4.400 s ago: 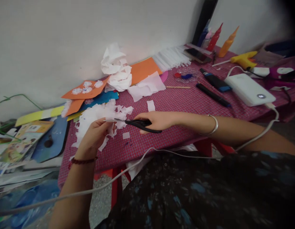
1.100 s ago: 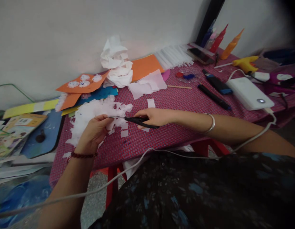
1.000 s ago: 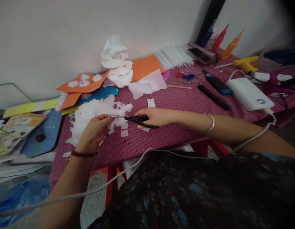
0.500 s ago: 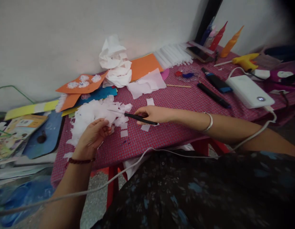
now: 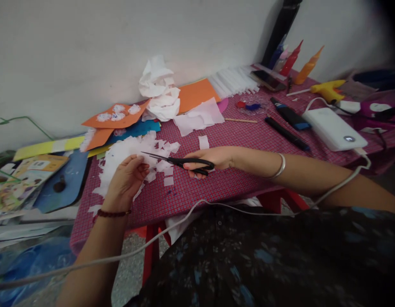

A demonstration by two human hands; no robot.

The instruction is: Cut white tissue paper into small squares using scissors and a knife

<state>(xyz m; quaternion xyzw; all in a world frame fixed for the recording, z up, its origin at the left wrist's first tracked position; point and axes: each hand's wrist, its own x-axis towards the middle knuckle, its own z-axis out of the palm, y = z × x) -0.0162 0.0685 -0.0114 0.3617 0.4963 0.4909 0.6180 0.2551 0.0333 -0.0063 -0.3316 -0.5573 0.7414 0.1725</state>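
My right hand (image 5: 204,162) is closed round the black handles of a pair of scissors (image 5: 176,161). The thin blades point left, slightly parted, with their tips close to my left fingertips. My left hand (image 5: 130,174) is pinched at thumb and fingers, on what looks like a small piece of white paper that blends into the pile behind. Beneath and beyond that hand spreads a heap of white paper pieces (image 5: 116,149). Small cut squares (image 5: 168,181) lie just below the blades. Another pale paper square (image 5: 203,142) rests above my right hand.
Crumpled white paper (image 5: 161,94), orange sheets (image 5: 199,94) and a pale pink sheet (image 5: 200,117) lie at the back. Rightward are a black marker (image 5: 287,133), a white power bank (image 5: 335,129) and a yellow glue gun (image 5: 328,90). A white cable (image 5: 172,228) crosses before me.
The scissors have turned in my right hand: the handle loops now show and the blades are slightly parted. My left hand stays pinched near the tips. The whole view has shifted slightly.
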